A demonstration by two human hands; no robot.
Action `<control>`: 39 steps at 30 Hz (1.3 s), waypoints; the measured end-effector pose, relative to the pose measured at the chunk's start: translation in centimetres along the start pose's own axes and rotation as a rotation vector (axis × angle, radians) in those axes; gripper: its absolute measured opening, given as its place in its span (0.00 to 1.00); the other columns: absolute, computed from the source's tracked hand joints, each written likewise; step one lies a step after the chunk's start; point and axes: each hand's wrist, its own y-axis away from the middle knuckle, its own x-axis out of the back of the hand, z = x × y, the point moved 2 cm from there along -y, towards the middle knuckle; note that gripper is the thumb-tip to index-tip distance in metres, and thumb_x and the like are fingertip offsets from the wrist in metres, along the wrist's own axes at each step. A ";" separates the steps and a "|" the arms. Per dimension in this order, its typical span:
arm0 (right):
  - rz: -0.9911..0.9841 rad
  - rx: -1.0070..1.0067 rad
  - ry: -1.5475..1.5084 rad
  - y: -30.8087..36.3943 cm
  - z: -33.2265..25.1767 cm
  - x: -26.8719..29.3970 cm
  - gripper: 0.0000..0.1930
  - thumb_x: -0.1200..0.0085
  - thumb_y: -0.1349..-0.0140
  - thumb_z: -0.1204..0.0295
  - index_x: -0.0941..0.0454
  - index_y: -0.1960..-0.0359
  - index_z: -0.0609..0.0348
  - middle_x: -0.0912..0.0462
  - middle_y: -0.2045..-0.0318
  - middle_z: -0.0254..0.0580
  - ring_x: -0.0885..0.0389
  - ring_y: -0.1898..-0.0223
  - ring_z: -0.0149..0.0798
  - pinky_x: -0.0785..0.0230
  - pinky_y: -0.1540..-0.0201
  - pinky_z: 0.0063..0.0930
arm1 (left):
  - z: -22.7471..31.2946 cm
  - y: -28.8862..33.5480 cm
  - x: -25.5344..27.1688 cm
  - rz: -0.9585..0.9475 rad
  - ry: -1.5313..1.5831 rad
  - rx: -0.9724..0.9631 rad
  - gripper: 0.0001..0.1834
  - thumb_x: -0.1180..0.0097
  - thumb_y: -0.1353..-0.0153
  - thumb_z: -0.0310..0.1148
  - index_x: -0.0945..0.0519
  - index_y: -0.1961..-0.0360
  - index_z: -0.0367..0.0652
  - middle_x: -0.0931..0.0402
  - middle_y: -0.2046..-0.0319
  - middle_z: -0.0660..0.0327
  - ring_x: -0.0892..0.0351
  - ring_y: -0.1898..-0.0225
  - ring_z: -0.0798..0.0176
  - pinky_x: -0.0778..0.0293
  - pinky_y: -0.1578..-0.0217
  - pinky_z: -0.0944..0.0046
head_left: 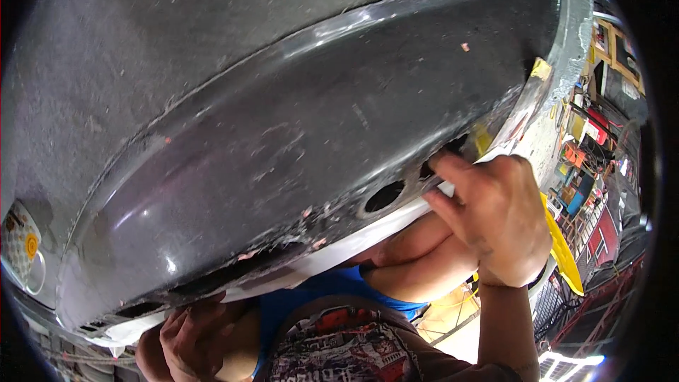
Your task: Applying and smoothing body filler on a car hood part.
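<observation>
A large dark grey car body panel [318, 148], scuffed and scratched, curves across most of the view. Its lower edge carries dark openings and a whitish strip [332, 253]. By the round hole [385, 197], my right hand [498, 216] is closed, thumb and forefinger bent together at the edge. Something white shows between those fingertips, too small to name. At the lower left, my left hand [189, 345] is in shadow, its fingers curled and close together against the panel's lower edge. Whatever it may hold is hidden.
My bent legs [424, 258] and blue shorts [304, 293] are under the panel. A yellow strip [564, 251] hangs beyond my right hand. Shelves and cluttered tools stand at the far right, near a red box [600, 237]. A bright lamp [569, 364] shines at lower right.
</observation>
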 end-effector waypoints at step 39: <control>0.125 0.151 -0.234 2.6 2.8 1.3 0.20 0.35 0.43 0.59 0.19 0.50 0.48 0.23 0.87 0.36 0.22 0.86 0.39 0.29 0.80 0.34 | -5.6 5.8 2.6 -0.544 0.054 -0.025 0.79 0.26 1.06 0.64 0.28 0.39 0.34 0.36 0.37 0.36 0.36 0.36 0.39 0.40 0.38 0.50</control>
